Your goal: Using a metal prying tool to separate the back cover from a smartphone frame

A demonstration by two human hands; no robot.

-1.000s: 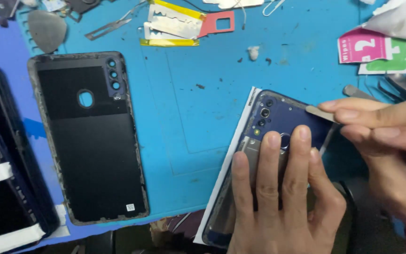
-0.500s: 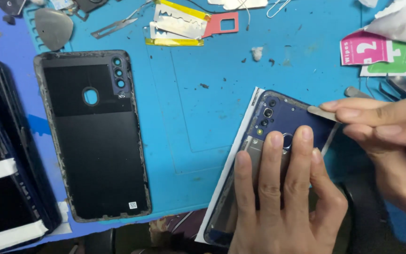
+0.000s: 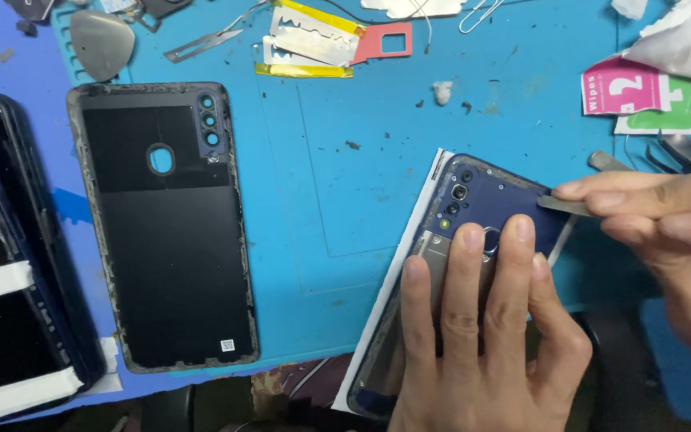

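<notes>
Left hand (image 3: 481,344) flat, fingers pressing down blue phone (image 3: 473,240) at blue mat's (image 3: 321,160) lower right; right hand (image 3: 665,232) pinching thin metal pick (image 3: 563,206) against phone's upper edge. Detached black back cover (image 3: 165,232) well left.

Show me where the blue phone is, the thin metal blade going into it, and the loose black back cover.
blue phone (image 3: 499,204): head view, on its blue back near the camera lenses.
thin metal blade (image 3: 563,206): head view, on the flat tip at the phone's edge.
black back cover (image 3: 171,248): head view, on its dark middle panel.

Close head view, straight down
</notes>
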